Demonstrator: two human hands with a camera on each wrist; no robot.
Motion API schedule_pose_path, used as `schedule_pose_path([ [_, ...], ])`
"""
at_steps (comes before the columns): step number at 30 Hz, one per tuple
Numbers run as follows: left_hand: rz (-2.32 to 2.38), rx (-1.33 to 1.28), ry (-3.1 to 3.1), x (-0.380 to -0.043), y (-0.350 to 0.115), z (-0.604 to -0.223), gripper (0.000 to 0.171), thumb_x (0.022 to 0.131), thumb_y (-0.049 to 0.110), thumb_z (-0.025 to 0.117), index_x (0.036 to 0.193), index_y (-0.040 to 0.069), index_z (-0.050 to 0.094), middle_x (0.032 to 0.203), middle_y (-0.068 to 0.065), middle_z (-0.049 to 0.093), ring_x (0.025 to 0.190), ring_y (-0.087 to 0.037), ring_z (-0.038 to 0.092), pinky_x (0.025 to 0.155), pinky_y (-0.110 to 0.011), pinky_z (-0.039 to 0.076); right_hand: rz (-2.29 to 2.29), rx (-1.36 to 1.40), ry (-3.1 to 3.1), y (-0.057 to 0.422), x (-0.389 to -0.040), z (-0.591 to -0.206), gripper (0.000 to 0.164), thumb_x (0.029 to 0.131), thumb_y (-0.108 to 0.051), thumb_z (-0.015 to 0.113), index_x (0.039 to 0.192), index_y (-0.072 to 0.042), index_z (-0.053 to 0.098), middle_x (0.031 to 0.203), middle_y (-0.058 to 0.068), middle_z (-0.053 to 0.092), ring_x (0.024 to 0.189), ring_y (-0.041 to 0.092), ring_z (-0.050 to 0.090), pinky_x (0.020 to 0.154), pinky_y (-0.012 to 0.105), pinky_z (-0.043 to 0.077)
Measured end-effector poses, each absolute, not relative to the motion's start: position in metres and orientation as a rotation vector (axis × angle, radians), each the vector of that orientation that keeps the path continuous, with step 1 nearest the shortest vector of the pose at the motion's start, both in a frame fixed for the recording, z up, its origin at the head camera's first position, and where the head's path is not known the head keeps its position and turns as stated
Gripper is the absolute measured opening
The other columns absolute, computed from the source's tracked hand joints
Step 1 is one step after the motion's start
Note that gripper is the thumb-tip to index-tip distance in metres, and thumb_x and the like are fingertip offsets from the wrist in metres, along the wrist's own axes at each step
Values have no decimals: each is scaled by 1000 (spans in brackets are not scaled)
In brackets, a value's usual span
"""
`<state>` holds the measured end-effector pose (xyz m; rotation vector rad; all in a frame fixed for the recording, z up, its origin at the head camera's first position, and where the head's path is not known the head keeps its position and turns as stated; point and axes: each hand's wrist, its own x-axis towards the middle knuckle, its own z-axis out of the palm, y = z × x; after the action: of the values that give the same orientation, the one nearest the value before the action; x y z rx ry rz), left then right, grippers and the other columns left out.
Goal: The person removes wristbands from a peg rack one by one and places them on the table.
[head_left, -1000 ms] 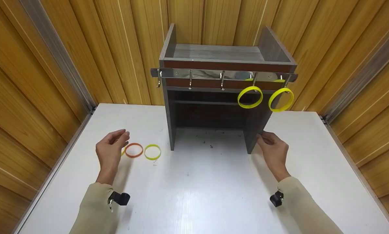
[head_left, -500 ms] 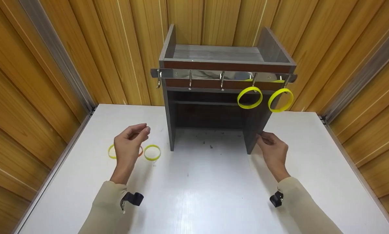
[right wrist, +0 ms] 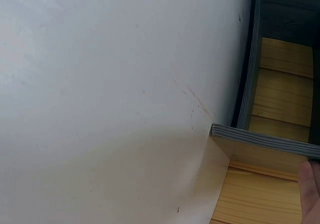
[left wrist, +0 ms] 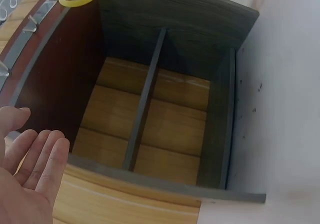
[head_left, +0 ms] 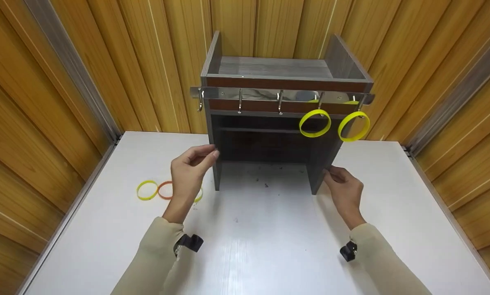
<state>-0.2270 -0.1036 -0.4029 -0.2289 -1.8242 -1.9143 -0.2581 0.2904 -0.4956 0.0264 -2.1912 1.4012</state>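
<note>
Left hand (head_left: 189,170): shifted right and farther from the wearer; its fingertips, earlier well apart from the shelf unit, now overlap the front edge of the left side panel (head_left: 216,174) in the head view.
Left sleeve (head_left: 148,256) and black wrist camera (head_left: 191,242): displaced rightward with the hand.
Leftmost yellow wristband (head_left: 147,199): formerly partly covered, now in full view.
Orange wristband (head_left: 159,191): left part uncovered since the preceding frame; right part hidden.
Yellow-green wristband (head_left: 200,198): previously wholly visible, now mostly covered, its right edge showing.
</note>
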Motion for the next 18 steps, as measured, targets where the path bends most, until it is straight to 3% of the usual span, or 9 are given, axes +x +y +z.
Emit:
schedule_pose_path([
  [18,-1936,-429,-1851,-241,-43,-372,20,92,4,83,110,-5,78,106,-10,79,91,-21,77,82,-32,66,1380,-11,-2200,290,-260,-495,15,97,-8,78,109,1,78,107,14,79,85,-5,71,75,11,58],
])
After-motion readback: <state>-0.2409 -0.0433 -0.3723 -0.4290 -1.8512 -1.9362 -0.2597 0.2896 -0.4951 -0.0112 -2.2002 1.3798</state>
